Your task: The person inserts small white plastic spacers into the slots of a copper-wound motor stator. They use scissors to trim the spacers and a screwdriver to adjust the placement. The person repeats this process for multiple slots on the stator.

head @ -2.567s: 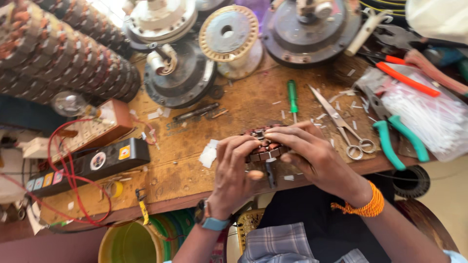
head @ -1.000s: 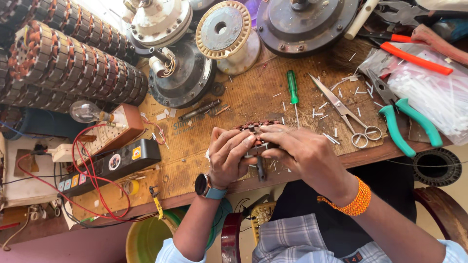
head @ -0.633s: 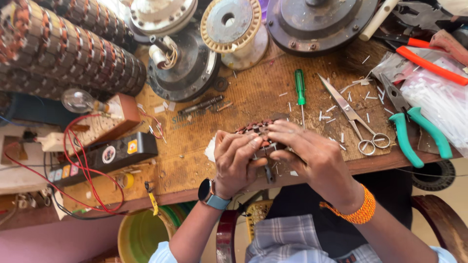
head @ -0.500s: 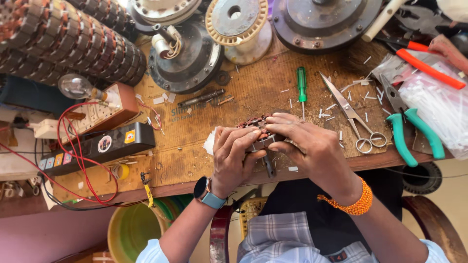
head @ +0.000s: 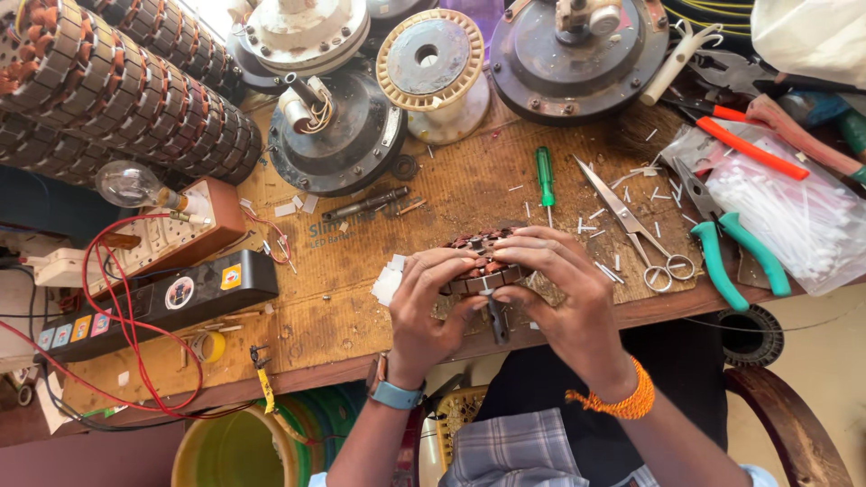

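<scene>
Together the fingers (head: 469,261) of both hands close round a small wound stator (head: 483,261), a ring of dark laminations with reddish copper coils, held just above the near edge of the worktop (head: 469,185); the left hand (head: 428,311) grips its left side, the right hand (head: 564,293) wraps over the top and right; a dark slim tool or shaft (head: 496,320) hangs below it, and which it is I cannot tell; the coils look wound already, so by my judgement finishing remains, though the hands hide much; white snippets, scissors (head: 631,221), a green screwdriver (head: 545,176) and green-handled pliers (head: 735,252) lie near.
</scene>
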